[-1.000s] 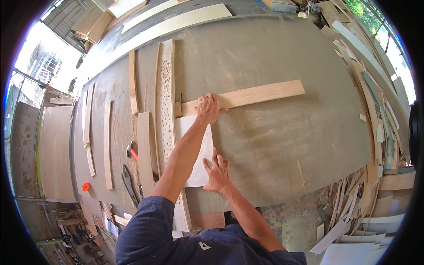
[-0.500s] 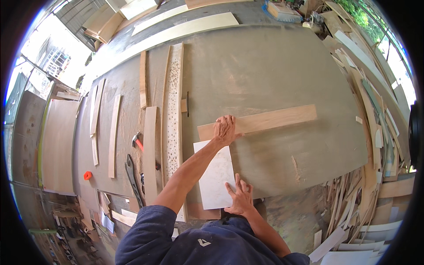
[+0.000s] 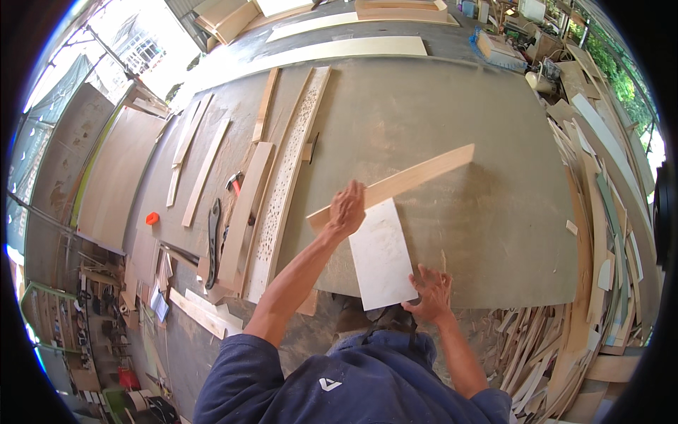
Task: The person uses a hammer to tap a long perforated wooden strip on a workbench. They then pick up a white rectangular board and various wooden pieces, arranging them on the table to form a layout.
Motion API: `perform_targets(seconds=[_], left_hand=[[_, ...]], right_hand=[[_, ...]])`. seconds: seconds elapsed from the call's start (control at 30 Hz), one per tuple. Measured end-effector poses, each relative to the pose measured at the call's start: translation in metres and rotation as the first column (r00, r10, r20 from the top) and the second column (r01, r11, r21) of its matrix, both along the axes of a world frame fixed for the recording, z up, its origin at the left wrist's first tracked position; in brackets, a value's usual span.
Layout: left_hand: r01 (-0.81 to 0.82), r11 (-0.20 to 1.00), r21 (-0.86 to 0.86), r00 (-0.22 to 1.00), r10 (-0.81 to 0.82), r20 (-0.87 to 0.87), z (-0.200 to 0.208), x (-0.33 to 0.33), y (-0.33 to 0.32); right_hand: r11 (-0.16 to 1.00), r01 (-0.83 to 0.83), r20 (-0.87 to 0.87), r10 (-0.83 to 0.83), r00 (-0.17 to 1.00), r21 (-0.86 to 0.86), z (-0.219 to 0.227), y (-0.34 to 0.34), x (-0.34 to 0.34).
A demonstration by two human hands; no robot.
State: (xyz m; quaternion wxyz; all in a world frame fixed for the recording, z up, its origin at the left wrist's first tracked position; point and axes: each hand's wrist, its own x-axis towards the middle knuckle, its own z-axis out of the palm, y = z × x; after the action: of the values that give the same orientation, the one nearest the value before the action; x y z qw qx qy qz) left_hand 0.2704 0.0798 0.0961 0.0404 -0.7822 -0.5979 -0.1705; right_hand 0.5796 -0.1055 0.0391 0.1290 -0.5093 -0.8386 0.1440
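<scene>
Far left: a small bright orange object (image 3: pixel 152 218) lies on the broad grey-brown surface (image 3: pixel 494 226).
Tools: a long black tool (image 3: pixel 213 244) lies near a red-handled hammer (image 3: pixel 235 185), beside a long flat pale-wood board (image 3: pixel 247 208).
Spotted strip: a long, narrow, pale strip covered in dark spots (image 3: pixel 293 169) lies just right of that board.
Left hand: the hand (image 3: pixel 347 210) grips a long, straight, light-brown wooden plank (image 3: pixel 424 174) near its left end; the plank slants up to the right.
White panel: a flat rectangular white panel (image 3: pixel 381 258) sits just below the plank, between the hands, reaching the surface's near edge.
Right hand: fingers spread wide, the hand (image 3: pixel 432 291) is at the panel's lower right corner.
Far right: thin wooden offcuts (image 3: pixel 544 339) lie heaped beyond the surface.
</scene>
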Motion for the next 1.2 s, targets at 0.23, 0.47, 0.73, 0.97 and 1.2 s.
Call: perform_targets(seconds=[0.23, 0.47, 0.73, 0.97, 1.2], left_hand=[[-0.538, 0.843, 0.028, 0.843, 0.538, -0.002, 0.041, -0.1, -0.183], [-0.819, 0.567, 0.088, 0.555, 0.822, -0.13, 0.087, -0.155, -0.311], [-0.81, 0.561, 0.169, 0.515, 0.82, -0.25, 0.063, -0.145, -0.28], [-0.82, 0.556, 0.137, 0.508, 0.816, -0.274, 0.078, -0.13, -0.233], [-0.77, 0.615, 0.167, 0.554, 0.775, -0.304, 0.089, -0.126, -0.199]], right_hand=[[1.0, 0.009, -0.087, -0.007, 0.996, 0.024, -0.011, 0.0, 0.032], [0.995, 0.073, -0.148, -0.063, 0.987, 0.061, -0.018, -0.009, 0.028], [0.998, 0.02, -0.147, -0.01, 0.989, 0.068, -0.02, -0.006, 0.035], [0.998, 0.054, -0.162, -0.046, 0.986, 0.043, -0.023, -0.009, 0.034], [0.997, 0.071, -0.173, -0.067, 0.983, 0.021, -0.025, -0.009, 0.034]])
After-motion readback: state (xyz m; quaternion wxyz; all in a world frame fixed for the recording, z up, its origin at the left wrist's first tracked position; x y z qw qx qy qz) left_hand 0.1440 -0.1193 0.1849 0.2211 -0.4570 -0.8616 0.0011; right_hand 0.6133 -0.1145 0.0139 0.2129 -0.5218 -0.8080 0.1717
